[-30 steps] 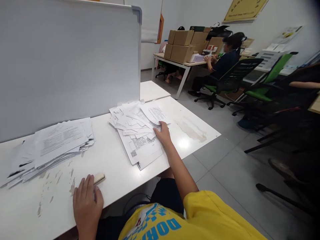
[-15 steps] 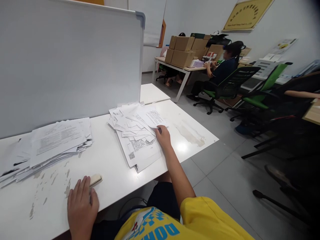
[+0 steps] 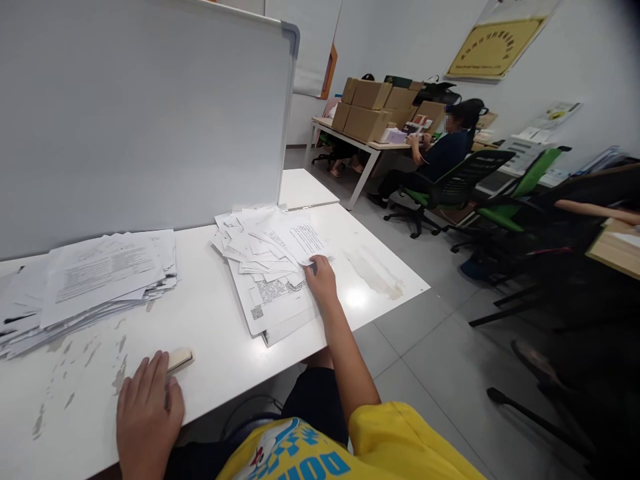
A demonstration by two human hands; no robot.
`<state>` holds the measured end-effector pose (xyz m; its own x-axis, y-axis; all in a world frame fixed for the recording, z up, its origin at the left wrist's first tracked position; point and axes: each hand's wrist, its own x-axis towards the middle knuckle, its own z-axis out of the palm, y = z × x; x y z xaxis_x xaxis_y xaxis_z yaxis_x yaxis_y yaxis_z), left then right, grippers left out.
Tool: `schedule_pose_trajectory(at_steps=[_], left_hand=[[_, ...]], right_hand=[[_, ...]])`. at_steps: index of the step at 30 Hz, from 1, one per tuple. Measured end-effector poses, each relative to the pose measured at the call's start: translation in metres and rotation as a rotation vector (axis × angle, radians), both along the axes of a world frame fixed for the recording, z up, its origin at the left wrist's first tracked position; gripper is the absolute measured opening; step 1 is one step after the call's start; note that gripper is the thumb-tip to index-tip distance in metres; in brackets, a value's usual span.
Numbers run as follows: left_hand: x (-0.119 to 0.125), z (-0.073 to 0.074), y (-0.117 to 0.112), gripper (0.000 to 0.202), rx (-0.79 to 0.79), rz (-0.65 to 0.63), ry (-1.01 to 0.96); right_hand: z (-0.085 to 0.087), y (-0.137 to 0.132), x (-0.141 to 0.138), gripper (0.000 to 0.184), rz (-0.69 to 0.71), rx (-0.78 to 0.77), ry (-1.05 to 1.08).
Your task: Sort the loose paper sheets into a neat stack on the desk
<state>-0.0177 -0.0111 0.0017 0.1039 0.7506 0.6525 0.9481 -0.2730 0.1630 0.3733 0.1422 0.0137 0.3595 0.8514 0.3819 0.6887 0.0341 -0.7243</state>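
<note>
My right hand (image 3: 321,279) rests on a loose pile of papers (image 3: 265,257) at the right of the white table (image 3: 210,347) and pinches the near edge of the top printed sheet (image 3: 301,239). My left hand (image 3: 149,412) lies flat with fingers stretched out at the table's near edge, its fingertips over a small beige block (image 3: 179,360). A second, flatter stack of printed sheets (image 3: 85,280) lies at the left, against the whiteboard (image 3: 140,113).
The upright whiteboard closes off the far side of the table. To the right is open floor with green office chairs (image 3: 453,180). A person sits at a far desk stacked with cardboard boxes (image 3: 370,103). Another person's arm (image 3: 595,210) shows at the right edge.
My right hand has closed its fingers on the top sheet's edge and drawn it slightly toward me. My left hand has stayed on the block.
</note>
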Motion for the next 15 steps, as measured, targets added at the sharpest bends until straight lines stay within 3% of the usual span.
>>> schedule_pose_trajectory(at_steps=[15], left_hand=[[-0.0003, -0.0009, 0.0002, 0.060, -0.003, 0.008, 0.006]], right_hand=[[0.0030, 0.0010, 0.0037, 0.022, -0.030, 0.025, 0.050]])
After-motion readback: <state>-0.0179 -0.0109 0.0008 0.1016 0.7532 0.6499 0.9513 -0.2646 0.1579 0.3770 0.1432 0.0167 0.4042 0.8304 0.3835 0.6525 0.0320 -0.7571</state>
